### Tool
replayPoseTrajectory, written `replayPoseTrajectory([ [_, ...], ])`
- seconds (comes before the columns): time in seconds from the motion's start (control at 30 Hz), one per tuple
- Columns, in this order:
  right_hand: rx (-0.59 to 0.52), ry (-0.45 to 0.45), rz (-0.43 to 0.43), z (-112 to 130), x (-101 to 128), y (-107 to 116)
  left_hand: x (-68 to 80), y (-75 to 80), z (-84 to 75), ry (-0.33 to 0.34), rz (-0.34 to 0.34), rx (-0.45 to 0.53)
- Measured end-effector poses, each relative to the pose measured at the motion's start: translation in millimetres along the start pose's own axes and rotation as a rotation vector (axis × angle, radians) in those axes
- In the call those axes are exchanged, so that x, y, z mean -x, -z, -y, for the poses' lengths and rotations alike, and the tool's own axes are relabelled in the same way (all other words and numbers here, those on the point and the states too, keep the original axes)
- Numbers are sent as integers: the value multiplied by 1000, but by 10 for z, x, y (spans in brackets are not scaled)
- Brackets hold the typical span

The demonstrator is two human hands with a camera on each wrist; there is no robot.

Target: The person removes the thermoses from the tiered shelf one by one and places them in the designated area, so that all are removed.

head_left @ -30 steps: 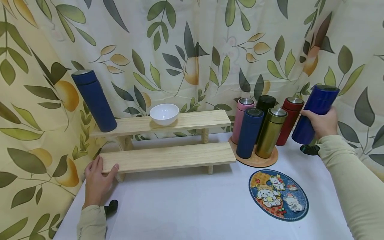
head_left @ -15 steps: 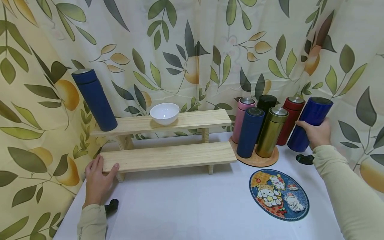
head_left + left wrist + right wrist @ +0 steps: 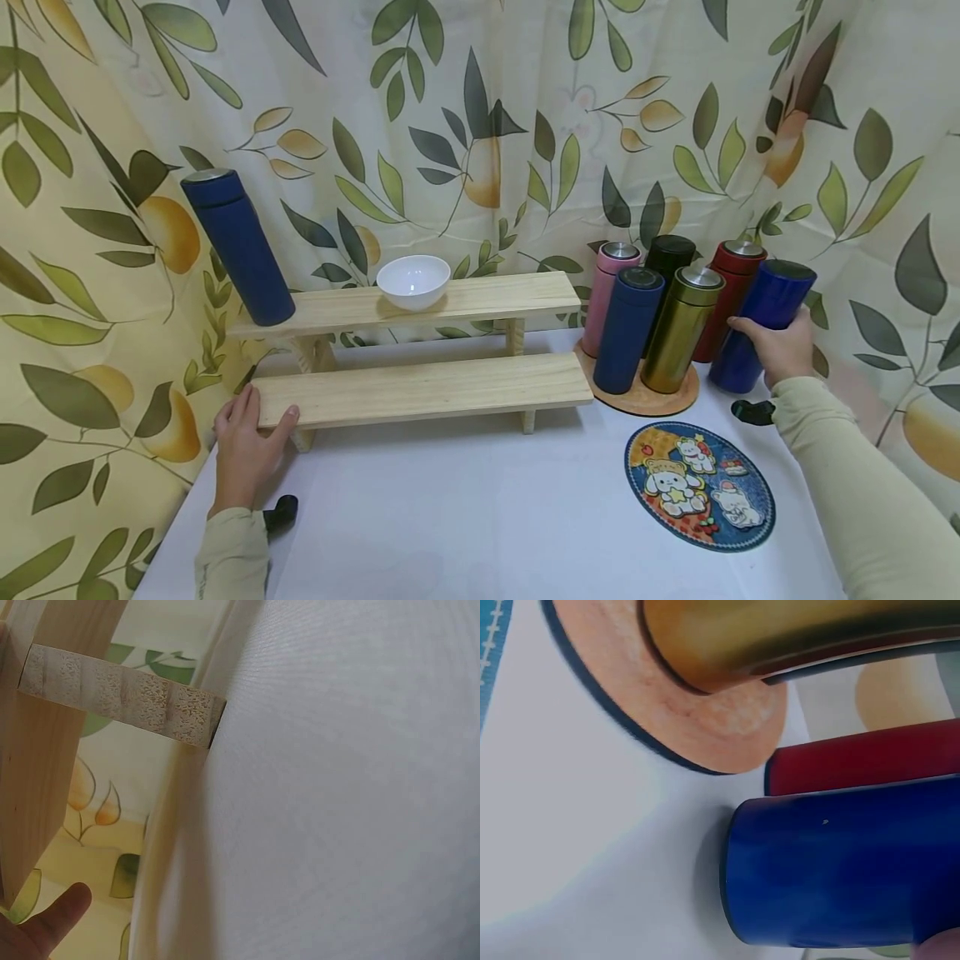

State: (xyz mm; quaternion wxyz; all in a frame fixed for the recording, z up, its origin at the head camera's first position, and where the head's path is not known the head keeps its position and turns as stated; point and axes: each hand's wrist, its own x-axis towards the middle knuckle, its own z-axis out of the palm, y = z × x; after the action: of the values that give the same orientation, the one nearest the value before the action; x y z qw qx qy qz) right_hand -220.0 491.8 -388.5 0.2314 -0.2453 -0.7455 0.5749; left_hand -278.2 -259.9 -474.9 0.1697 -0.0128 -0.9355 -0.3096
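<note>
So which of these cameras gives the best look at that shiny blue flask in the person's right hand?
The head view: it shows the whole blue flask standing beside the round wooden tray, with the right hand gripping its side. The right wrist view shows only its lower end, close up on the white table. The left wrist view shows none of it.

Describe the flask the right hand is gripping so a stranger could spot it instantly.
Start at the round wooden coaster on the white table, where flasks stand clustered. Just to its right, beside the red flask, is the glossy blue flask in the right hand. Unlike the matte navy flask, it is shiny and off the coaster.
</note>
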Motion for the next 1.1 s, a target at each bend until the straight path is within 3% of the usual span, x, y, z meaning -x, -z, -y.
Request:
replayPoseTrajectory([
  [0.4,-2,4,18,-130,-3,-4,-12,13,-10,-16,-6,34],
  [0.67,-147,-21,145,-232,81,13,-13,44,-2,-38,-19,27],
  [1.1,-209,-57,187,-264,78,41,5,22,19,-31,-3,26],
])
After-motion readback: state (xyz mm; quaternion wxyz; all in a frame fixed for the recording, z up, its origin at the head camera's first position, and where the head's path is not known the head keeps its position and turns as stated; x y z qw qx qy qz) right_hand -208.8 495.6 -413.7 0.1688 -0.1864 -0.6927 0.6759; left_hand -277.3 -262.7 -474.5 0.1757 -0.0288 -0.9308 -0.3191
